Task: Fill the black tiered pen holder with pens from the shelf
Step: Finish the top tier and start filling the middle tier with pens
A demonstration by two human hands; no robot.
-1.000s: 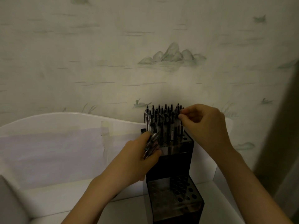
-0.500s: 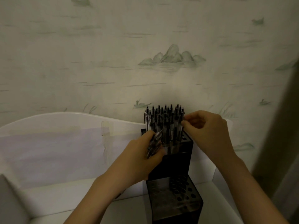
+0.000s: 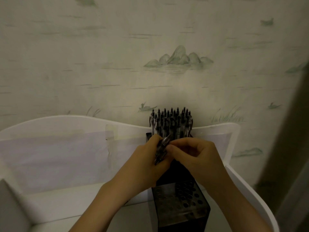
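Note:
The black tiered pen holder (image 3: 180,205) stands on the white shelf against the wall. Its top tier is packed with several upright pens (image 3: 172,121). The lower front tier shows bare round holes. My left hand (image 3: 147,164) grips a bundle of pens (image 3: 161,149) in front of the top tier. My right hand (image 3: 199,158) has its fingertips pinching one pen at the top of that bundle. Both hands hide the holder's middle part.
The white shelf (image 3: 70,213) has a curved back panel (image 3: 66,124) with pale paper taped to it and a raised right side wall (image 3: 247,190). Patterned wallpaper rises behind. A dark vertical edge (image 3: 294,131) stands at the far right.
My right hand has come down from the pens in the top tier and moved left to the bundle in my left hand. The left hand has stayed nearly still.

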